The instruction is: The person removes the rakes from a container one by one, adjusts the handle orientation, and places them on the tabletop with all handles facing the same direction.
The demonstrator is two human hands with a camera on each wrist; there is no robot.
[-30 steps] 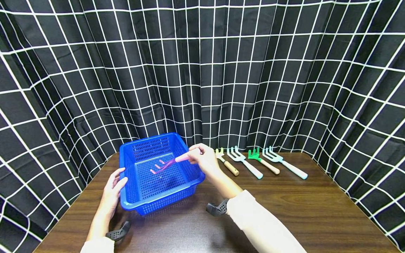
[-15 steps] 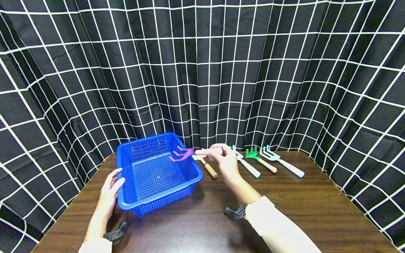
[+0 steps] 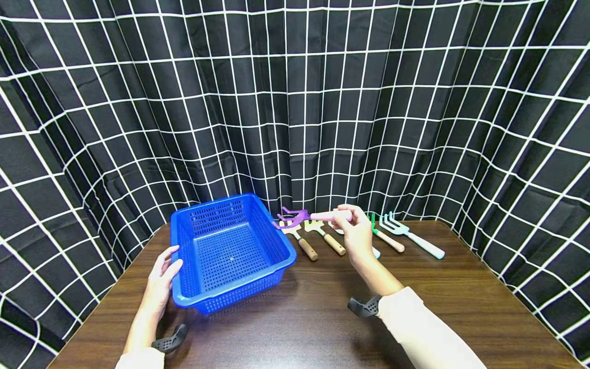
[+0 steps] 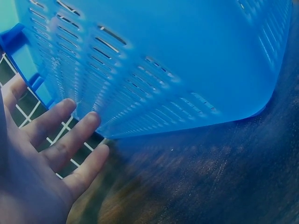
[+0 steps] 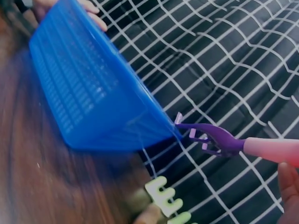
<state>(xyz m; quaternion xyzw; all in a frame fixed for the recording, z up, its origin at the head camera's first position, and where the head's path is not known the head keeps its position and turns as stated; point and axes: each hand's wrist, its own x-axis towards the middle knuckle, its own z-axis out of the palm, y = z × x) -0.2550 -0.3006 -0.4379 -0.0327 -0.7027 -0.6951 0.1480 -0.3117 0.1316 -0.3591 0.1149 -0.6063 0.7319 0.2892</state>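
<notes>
My right hand [image 3: 357, 230] pinches the pink handle of a small purple garden hand rake [image 3: 300, 217], tines pointing left. It is raised, with the tine tips overlapping the right rim of the blue plastic basket [image 3: 244, 296] in the head view. In the right wrist view, the purple tines [image 5: 215, 137] show beside the basket's corner. My left hand [image 3: 159, 282] is at the basket's left side. In the left wrist view its fingers [image 4: 70, 144] are spread, tips right at the perforated outer wall. Nothing lies inside the basket.
To the right of the basket lies a row of hand rakes: a cream one with a wooden handle [image 3: 308, 249], a yellow-green one [image 3: 334, 244], one mostly hidden behind my right hand, a green one [image 3: 391, 242] and a pale blue one [image 3: 424, 245]. A black gridded curtain [image 3: 322, 128] surrounds the wooden table [image 3: 286, 328].
My right hand has lifted the purple hand rake out from inside the basket and carried it to the right, past the rim. My left hand and the basket stay almost still.
</notes>
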